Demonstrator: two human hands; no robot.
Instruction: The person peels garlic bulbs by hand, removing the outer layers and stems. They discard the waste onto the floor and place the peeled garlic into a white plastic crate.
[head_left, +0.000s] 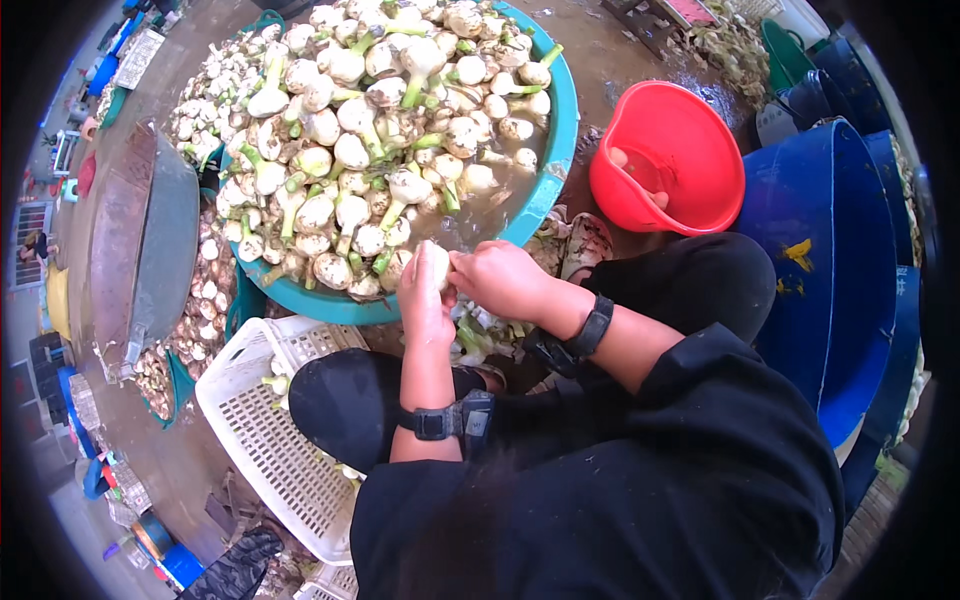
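A wide teal tub (564, 150) holds muddy water and a heap of white bulbs with cut green stems (352, 154). Over its near rim, my left hand (426, 300) is closed around a pale bulb (441, 264), largely covered by the fingers. My right hand (502, 279) meets it from the right, its curled fingers touching the bulb's side; whether a small tool is in them cannot be told. Beneath my hands lie leafy trimmings (480, 334) on the ground. Left of my knee, a white plastic crate (277, 450) contains a few bulbs with green stems.
A red plastic basin (675, 150) with small round objects inside stands right of the tub. Large blue barrels (795, 195) rise beside my right leg. Heaped bulbs (206, 300) and a metal wheelbarrow-like trough (161, 247) are at left. The brown floor (157, 435) is wet.
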